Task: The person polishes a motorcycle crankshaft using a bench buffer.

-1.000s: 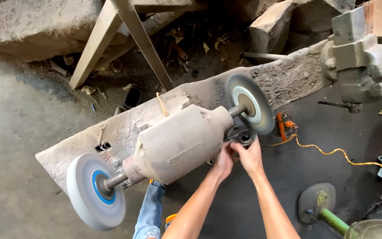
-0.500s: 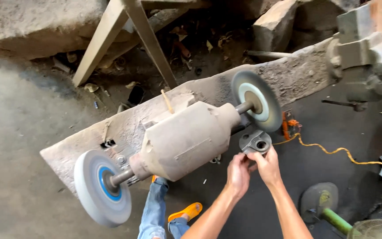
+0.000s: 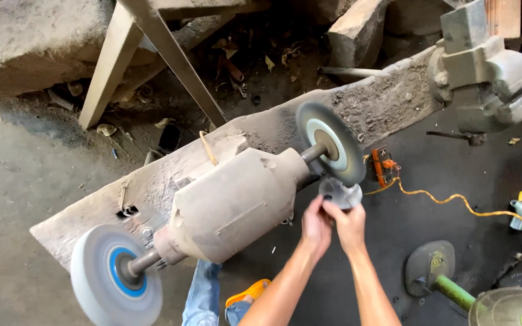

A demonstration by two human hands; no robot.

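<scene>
Starting at the left, a grey wheel sits on the bench grinder, bolted to a dusty plank. Farther right, the left hand and right hand both have their fingers clamped on a small grey metal part, held just under the right-hand wheel. Fingertips so near that disc could get nicked, or the part snatched, should it be spinning. An orange cord trails beyond.

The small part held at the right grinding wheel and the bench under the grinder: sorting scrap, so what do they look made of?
The small part, held in both hands, looks like dull grey cast metal with a matte, unpainted surface. The bench looks like a rough stone or concrete slab: grainy, dusty grey with a chipped edge. It could also be weathered timber.
</scene>
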